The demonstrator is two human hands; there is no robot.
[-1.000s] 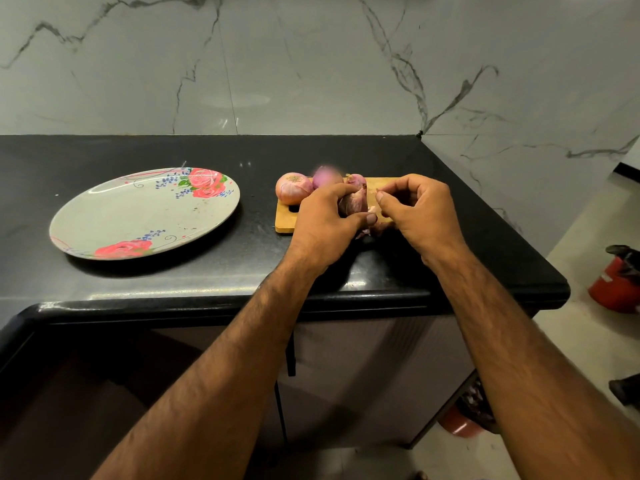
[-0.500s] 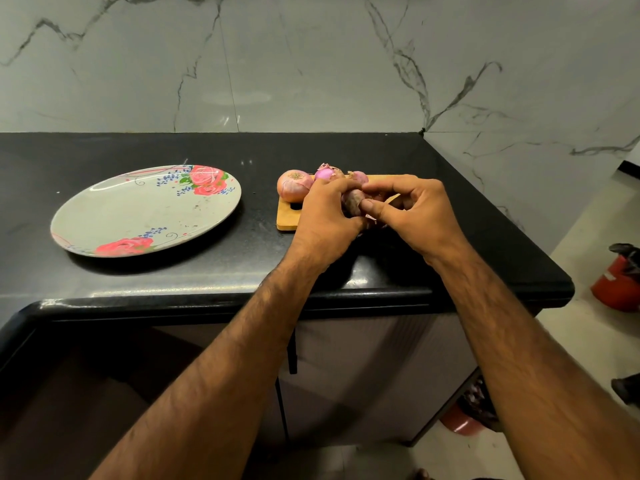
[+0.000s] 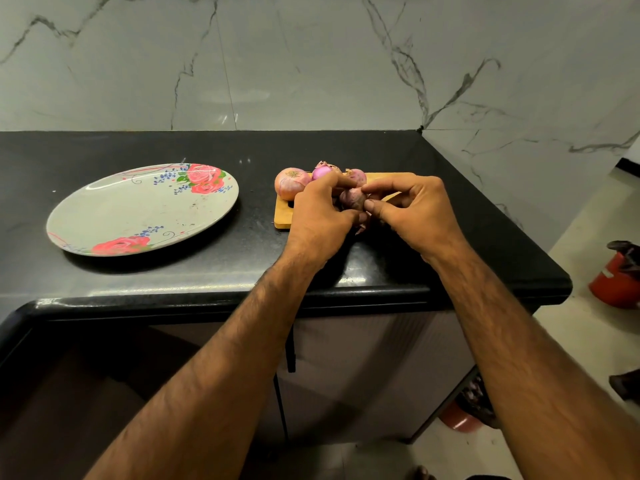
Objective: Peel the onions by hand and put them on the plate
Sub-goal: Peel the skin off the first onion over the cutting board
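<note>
Your left hand (image 3: 320, 216) and right hand (image 3: 414, 209) both grip one small purple-skinned onion (image 3: 352, 198) over the wooden cutting board (image 3: 282, 216).

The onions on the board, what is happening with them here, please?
A person is peeling onions by hand. The left hand grips a small onion above the wooden board, and the right hand pinches at its skin. Three other onions sit at the board's far edge. No onion lies on the flowered plate yet.
</note>
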